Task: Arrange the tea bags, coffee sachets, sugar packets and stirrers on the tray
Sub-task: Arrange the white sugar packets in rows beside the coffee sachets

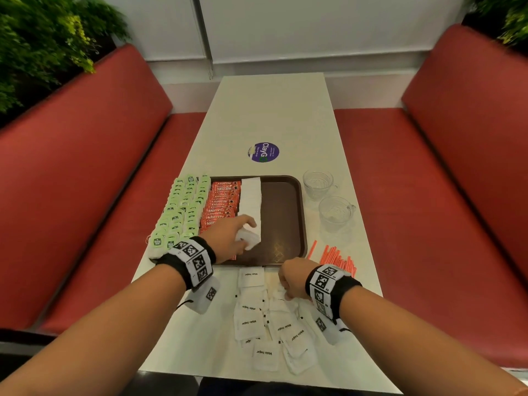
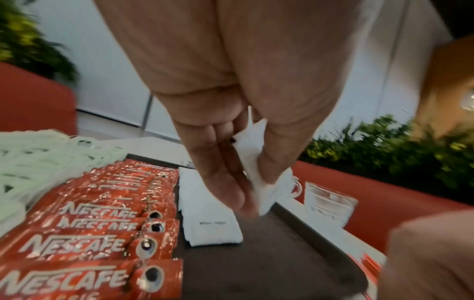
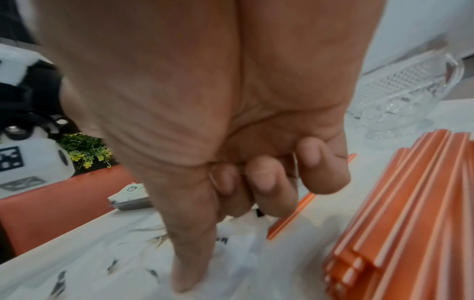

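A brown tray (image 1: 285,212) lies mid-table. Green tea bags (image 1: 180,210) fill its left edge, then red coffee sachets (image 1: 221,204) and a row of white sugar packets (image 1: 251,201). My left hand (image 1: 237,235) hovers over the near end of that row and pinches a sugar packet (image 2: 269,194) between thumb and fingers. Loose sugar packets (image 1: 265,318) lie scattered on the table in front of the tray. My right hand (image 1: 294,278) is over them with fingers curled into the palm and the thumb (image 3: 189,263) pointing down onto a packet. Orange stirrers (image 1: 337,258) lie to the right of it.
Two glass cups (image 1: 318,184) (image 1: 335,212) stand on the table right of the tray. A round purple sticker (image 1: 263,152) sits beyond it. Red bench seats (image 1: 85,167) flank the narrow white table (image 1: 271,110). The tray's right half shows bare brown surface.
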